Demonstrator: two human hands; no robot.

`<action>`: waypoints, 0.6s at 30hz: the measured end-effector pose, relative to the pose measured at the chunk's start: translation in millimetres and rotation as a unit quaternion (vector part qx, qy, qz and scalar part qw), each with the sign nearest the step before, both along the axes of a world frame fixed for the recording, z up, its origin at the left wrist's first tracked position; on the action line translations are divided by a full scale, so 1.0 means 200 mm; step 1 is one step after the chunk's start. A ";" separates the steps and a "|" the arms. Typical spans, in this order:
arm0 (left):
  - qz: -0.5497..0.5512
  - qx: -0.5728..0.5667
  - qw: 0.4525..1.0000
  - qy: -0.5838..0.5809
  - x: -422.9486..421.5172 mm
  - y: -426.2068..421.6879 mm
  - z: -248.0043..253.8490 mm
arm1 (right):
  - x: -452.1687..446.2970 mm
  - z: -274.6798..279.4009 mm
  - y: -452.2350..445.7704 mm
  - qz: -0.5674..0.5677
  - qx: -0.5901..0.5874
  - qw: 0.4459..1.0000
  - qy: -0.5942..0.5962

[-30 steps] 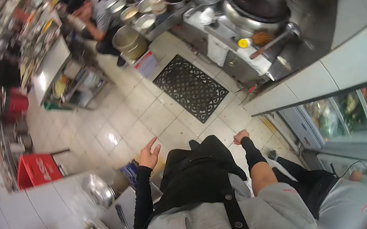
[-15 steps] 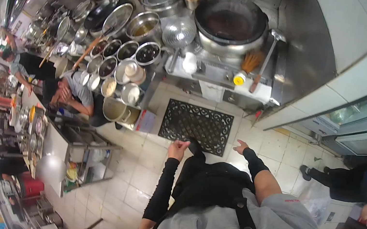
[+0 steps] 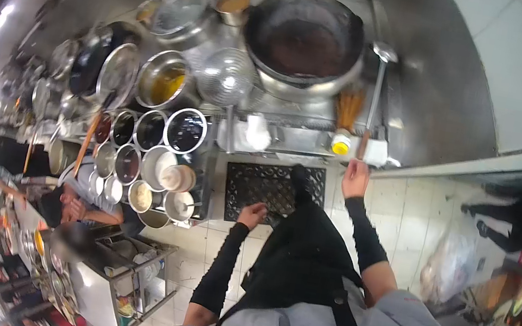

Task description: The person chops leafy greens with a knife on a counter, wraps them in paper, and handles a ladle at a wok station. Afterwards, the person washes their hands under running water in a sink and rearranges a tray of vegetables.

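Observation:
My right hand [image 3: 355,178] is at the counter's front edge, fingers stretched towards the wooden handle end of a long ladle [image 3: 376,92]. Whether the fingertips touch the handle I cannot tell. Beside the ladle lies a bundled bamboo brush [image 3: 349,112] with a yellow-capped end [image 3: 341,146]. A large dark wok [image 3: 306,45] sits on the burner to the left. My left hand [image 3: 252,215] hangs low over the floor mat's edge, fingers curled in, with nothing visible in them.
A perforated strainer [image 3: 226,76] and a white cloth [image 3: 257,133] lie left of the wok. Several seasoning pots, including one of dark liquid [image 3: 186,130], stand further left. A black mat [image 3: 250,185] covers the floor ahead. Other people are at left and right.
I have stepped closer to the stove, one foot now on the mat. My right hand has moved forward to the ladle's handle end; my left hand stays low.

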State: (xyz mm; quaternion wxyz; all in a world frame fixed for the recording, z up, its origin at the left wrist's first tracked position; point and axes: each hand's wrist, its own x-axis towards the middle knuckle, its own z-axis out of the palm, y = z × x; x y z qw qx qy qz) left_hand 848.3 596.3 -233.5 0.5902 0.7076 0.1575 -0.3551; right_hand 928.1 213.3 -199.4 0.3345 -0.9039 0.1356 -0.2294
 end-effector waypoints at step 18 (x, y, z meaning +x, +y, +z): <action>0.067 0.206 0.973 0.076 0.22 0.46 -0.30 | 0.84 0.24 -0.34 -0.162 0.058 0.980 0.096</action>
